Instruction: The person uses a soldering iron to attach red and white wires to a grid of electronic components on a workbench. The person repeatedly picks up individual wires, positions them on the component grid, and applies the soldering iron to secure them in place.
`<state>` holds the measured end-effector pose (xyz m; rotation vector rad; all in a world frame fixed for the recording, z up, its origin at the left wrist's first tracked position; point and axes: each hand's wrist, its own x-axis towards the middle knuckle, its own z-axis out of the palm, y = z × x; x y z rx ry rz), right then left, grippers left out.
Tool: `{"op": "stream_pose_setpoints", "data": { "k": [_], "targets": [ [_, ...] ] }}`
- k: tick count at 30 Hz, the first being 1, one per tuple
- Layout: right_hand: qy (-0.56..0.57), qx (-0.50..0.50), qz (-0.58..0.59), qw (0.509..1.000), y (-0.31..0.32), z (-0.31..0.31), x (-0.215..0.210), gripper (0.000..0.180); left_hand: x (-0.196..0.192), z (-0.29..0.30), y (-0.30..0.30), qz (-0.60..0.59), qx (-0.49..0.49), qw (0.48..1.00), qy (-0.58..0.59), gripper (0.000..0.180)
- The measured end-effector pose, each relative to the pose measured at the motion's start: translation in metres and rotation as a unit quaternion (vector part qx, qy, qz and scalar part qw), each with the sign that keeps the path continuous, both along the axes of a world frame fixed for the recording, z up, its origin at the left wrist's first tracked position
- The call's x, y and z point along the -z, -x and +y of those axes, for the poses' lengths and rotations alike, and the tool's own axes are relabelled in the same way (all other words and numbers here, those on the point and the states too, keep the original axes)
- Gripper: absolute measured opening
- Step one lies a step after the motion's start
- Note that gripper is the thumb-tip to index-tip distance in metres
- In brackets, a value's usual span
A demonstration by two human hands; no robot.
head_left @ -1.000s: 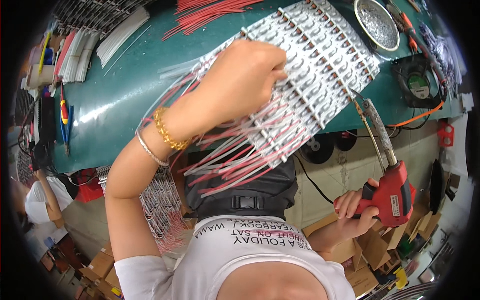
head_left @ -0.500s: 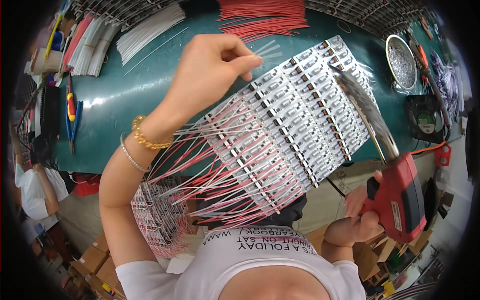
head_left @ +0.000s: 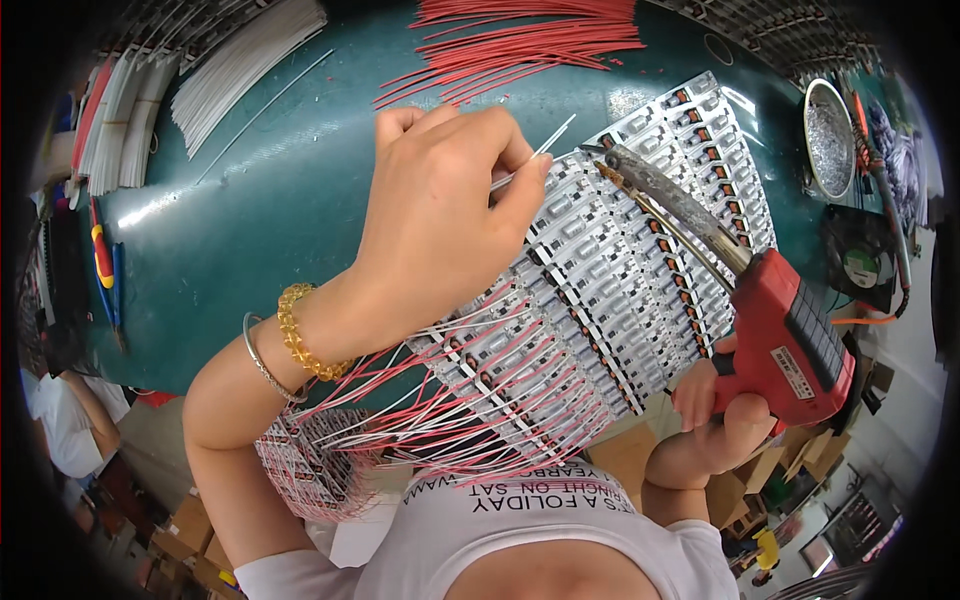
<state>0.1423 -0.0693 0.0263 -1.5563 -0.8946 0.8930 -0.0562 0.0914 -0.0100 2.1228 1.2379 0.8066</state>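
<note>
My left hand [head_left: 440,215] is closed in a pinch on a thin white wire [head_left: 556,138], whose end sticks out past the fingertips by the panel's far-left edge; there may be more than one strand. In my right hand [head_left: 722,415] is a red soldering gun [head_left: 792,345], fingers wrapped round its handle. Its long metal tip [head_left: 640,185] points left over the panel, close to the wire; whether they touch I cannot tell. The panel of small circuit boards [head_left: 625,290] lies tilted at the table's near edge. Red and white wires [head_left: 410,400] hang from its left rows.
Bundles of red wires [head_left: 530,35] and white wires [head_left: 245,70] lie at the back of the green table [head_left: 230,270]. Pliers [head_left: 105,265] are at left. A metal bowl [head_left: 828,140] and a small black fan [head_left: 862,258] stand at right. Another wired panel [head_left: 310,460] hangs below.
My left hand has come nearer, and the white wire in it has turned more upright. The soldering gun's tip has shifted left across the panel toward that hand. The view has moved slightly.
</note>
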Motion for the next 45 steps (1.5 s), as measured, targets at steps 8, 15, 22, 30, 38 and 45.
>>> {"op": "stream_pose_setpoints", "data": {
  "k": [8, 15, 22, 30, 38, 45],
  "targets": [
    [-0.033, 0.005, -0.046, 0.998, 0.001, -0.005, 0.007, 0.072, -0.001, 0.000, 0.000, 0.006, 0.001, 1.000, -0.019, 0.016],
    [-0.026, 0.001, -0.021, 0.999, 0.001, -0.004, 0.004, 0.074, 0.000, 0.000, -0.001, 0.002, -0.002, 1.000, -0.012, 0.015],
    [-0.026, 0.015, -0.059, 0.998, -0.016, -0.023, 0.024, 0.071, -0.001, -0.001, 0.000, 0.010, 0.002, 1.000, -0.020, 0.014],
    [-0.031, 0.026, -0.010, 0.999, -0.001, -0.016, 0.013, 0.077, 0.001, -0.001, 0.000, 0.017, 0.005, 0.999, -0.032, 0.014],
    [-0.043, -0.010, -0.047, 0.998, -0.003, -0.018, 0.013, 0.078, -0.001, -0.001, -0.001, 0.019, 0.001, 0.999, -0.031, 0.015],
    [-0.039, 0.031, 0.020, 0.999, -0.002, -0.022, 0.010, 0.081, -0.006, 0.009, 0.006, -0.037, -0.020, 0.994, -0.097, 0.010]
  ]
}}
